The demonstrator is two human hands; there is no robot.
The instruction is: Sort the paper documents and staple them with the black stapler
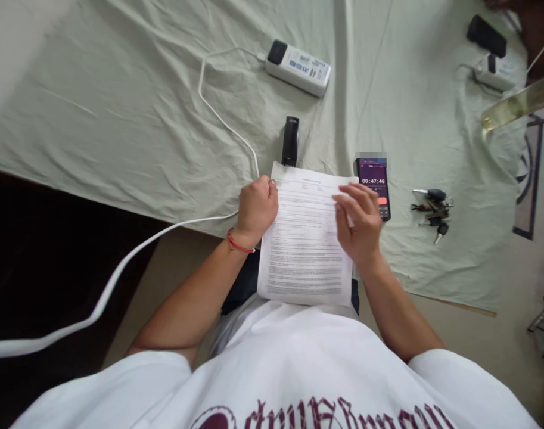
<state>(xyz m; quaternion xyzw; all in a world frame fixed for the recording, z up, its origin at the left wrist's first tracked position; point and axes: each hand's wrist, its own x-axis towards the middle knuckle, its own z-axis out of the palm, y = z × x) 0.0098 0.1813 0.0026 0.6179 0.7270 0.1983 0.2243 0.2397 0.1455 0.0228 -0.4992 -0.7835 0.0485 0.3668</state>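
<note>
A stack of printed paper sheets (305,250) lies in front of my body, its upper part over the table edge and its lower edge near my shirt. My left hand (258,208) is closed on the upper left edge of the sheets, thumb on top. Above the upper right of the page, my right hand (358,223) has its fingers bent but apart, with nothing seen between them. Just beyond the top edge of the paper lies a black stapler (291,140), its near end close to the sheets. A phone (373,187) showing a timer lies partly behind my right hand.
A pale green cloth (142,131) covers the table. A white power bank (298,67) with a white cable (204,95) lies farther back; the cable runs down left past my wrist. Keys (435,208) lie at right. Another white device (497,72) sits far right.
</note>
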